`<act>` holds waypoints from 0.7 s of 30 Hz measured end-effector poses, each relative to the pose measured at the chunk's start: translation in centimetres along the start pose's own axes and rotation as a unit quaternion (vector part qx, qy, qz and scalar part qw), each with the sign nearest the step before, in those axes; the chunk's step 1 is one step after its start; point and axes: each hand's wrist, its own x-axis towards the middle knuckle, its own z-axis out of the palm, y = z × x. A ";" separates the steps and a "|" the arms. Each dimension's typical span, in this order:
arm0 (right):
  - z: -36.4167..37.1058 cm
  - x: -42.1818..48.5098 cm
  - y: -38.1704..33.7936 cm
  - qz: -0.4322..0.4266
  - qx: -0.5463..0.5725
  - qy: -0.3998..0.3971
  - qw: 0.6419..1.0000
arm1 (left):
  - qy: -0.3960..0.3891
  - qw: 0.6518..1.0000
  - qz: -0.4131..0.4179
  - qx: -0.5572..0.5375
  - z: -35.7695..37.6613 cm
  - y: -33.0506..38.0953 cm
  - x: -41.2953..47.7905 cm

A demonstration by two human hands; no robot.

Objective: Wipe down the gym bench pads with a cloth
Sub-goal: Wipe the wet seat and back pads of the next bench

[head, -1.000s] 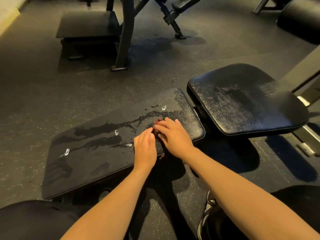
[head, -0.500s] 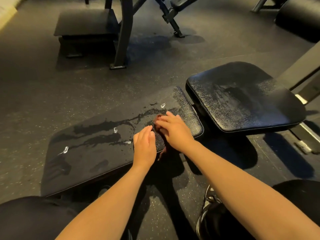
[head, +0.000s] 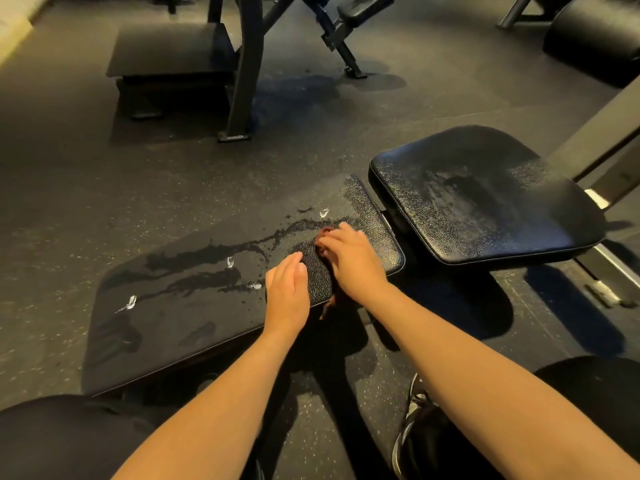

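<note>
The long black bench pad [head: 173,306] lies across the middle, streaked with wet trails and a few white foam spots. Its black seat pad [head: 485,209] stands to the right, speckled with droplets. My right hand [head: 353,261] presses a dark reddish-brown cloth [head: 325,232] flat onto the right end of the long pad. Only the cloth's edge at my fingertips and a bit hanging below the pad's front edge show. A little to its left, my left hand [head: 287,292] rests flat on the pad near the front edge, fingers together, holding nothing.
A dark machine frame [head: 242,81] and a low black platform [head: 166,53] stand on the rubber floor behind the bench. A black roller pad [head: 595,39] sits at the top right. My shoe [head: 415,427] and dark-clothed knees are at the bottom.
My right hand has slid with the cloth a little farther across the pad, away from my left hand, so a gap now shows between them. The left hand has stayed put.
</note>
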 end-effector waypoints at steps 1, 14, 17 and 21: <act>-0.3 0.2 0.1 0.031 0.003 0.021 0.999 | -0.001 1.000 0.002 0.001 0.1 0.0 0.0; -0.1 1.7 1.6 0.020 -0.041 0.058 0.997 | 0.016 0.999 -0.015 0.025 0.5 1.2 2.3; -0.4 3.0 2.3 0.095 -0.060 0.092 0.989 | 0.023 0.995 0.010 0.095 0.4 1.1 3.5; 1.3 3.2 -0.7 0.004 0.008 0.029 1.000 | 0.023 0.992 0.033 0.116 0.6 2.2 6.1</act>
